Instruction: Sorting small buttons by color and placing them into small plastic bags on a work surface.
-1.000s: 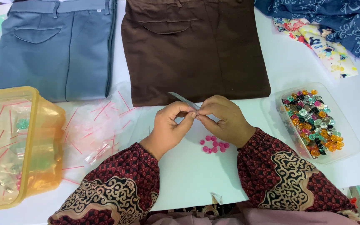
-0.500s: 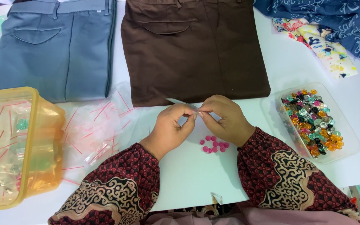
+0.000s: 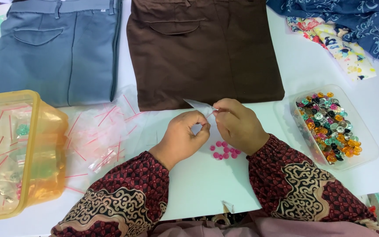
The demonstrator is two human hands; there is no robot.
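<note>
My left hand [image 3: 184,136] and my right hand [image 3: 237,125] meet over the white table [image 3: 198,188], both pinching a small clear plastic bag [image 3: 200,106] between their fingertips. Just below the right hand lies a small cluster of pink buttons [image 3: 224,150] on the table. Both arms wear dark red patterned sleeves.
A clear tray of mixed coloured buttons [image 3: 330,127] sits at the right. A pile of small clear bags with red strips [image 3: 97,136] lies left of my hands, beside a yellow plastic box [image 3: 18,153]. Folded grey-blue trousers [image 3: 58,48], brown trousers [image 3: 202,48] and patterned cloth [image 3: 343,26] lie farther back.
The hands have shifted slightly and the small clear bag between the fingers has turned a little. The pink buttons have not moved.
</note>
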